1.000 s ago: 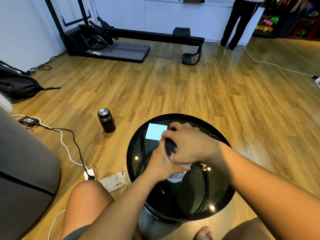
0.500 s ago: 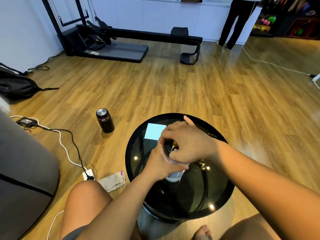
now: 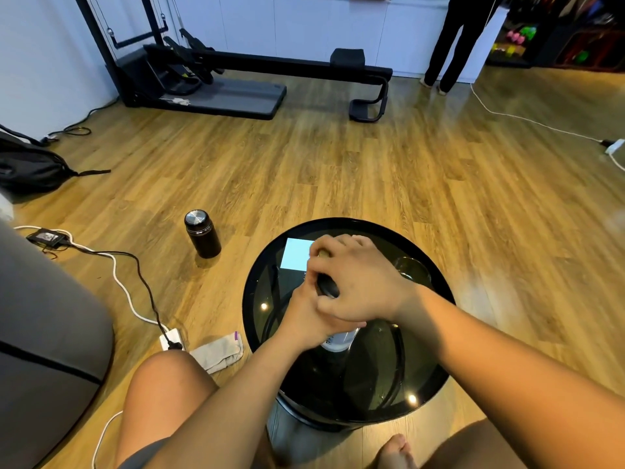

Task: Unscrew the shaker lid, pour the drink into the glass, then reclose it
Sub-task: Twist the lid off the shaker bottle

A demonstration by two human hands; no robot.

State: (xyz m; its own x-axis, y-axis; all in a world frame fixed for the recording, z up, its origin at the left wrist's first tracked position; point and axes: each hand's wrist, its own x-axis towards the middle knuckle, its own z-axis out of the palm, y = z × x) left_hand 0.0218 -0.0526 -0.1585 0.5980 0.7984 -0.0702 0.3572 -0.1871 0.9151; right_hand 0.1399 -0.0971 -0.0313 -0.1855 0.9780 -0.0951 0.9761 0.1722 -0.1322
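A shaker bottle [image 3: 340, 340] with a pale body stands upright on the round black glass table [image 3: 372, 401]. My left hand [image 3: 306, 321] wraps around its body from the left. My right hand [image 3: 358, 282] covers the top, fingers closed on the black lid [image 3: 327, 286], of which only a dark edge shows. A clear glass [image 3: 411, 267] stands on the table just right of my right hand, partly hidden by my wrist. Most of the shaker is hidden by both hands.
A dark flask with a steel cap [image 3: 202, 233] stands on the wood floor left of the table. A cable and power strip [image 3: 172, 340] and a folded cloth [image 3: 220, 353] lie near my left knee. A person [image 3: 453, 45] stands at the far cabinets behind an exercise machine [image 3: 236, 72].
My right hand has turned on the lid, its fingers shifting and curling back over the top. My left hand keeps its hold on the shaker body, which stays in place.
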